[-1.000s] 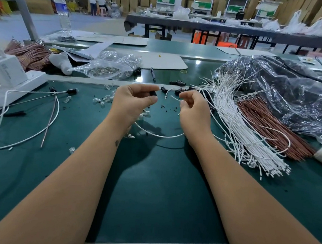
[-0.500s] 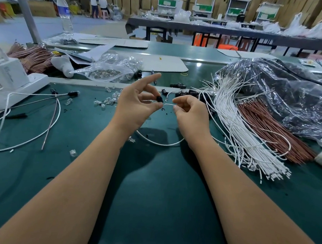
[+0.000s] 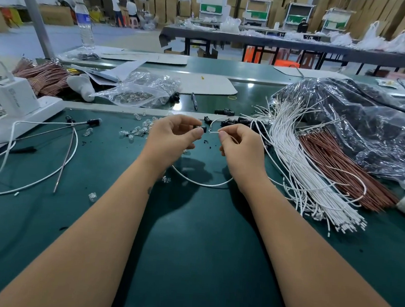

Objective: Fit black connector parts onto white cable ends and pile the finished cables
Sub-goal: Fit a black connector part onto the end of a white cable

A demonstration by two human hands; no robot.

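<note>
Black connector part point(image 3: 200, 129) sits pinched in my left hand point(image 3: 173, 136), bore facing right toward the white cable end point(image 3: 214, 131) pinched in my right hand point(image 3: 239, 147), both axes level, just apart above the desk point(image 3: 202, 238).

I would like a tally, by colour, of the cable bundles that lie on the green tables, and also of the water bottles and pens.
White cable bundle: 1
Copper-brown cable bundles: 2
Water bottle: 1
Pen: 1
Total: 5
</note>
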